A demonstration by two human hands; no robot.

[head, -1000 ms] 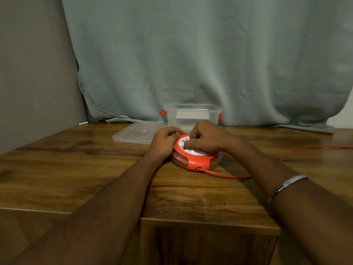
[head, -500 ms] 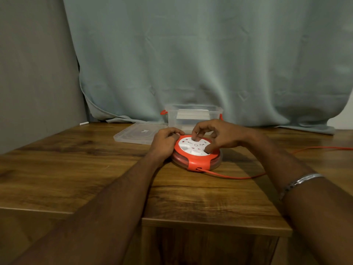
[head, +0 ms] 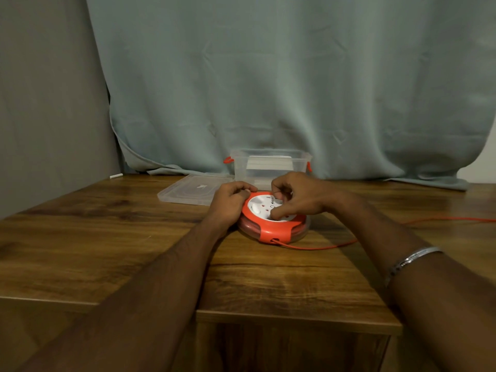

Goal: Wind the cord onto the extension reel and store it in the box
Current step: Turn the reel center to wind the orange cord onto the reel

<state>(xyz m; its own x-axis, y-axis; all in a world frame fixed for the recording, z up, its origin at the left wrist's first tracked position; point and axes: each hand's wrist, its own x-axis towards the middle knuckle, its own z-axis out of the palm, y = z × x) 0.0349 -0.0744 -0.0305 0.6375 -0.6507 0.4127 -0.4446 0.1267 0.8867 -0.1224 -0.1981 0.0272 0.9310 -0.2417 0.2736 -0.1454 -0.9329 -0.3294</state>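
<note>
The left hand [head: 230, 200] grips the left rim of the round orange extension reel [head: 273, 222], fingers curled over its edge, while the right hand [head: 296, 196] rests on the white top face with fingers bent, pinching at something there too small to make out. The reel lies flat mid-table [head: 107, 237], well back from the near edge; the orange cord [head: 319, 247] leaves its front and runs right under the forearm toward the table's right side. Just behind stands the open clear box [head: 271, 167], its lid [head: 193, 190] flat to the left.
</note>
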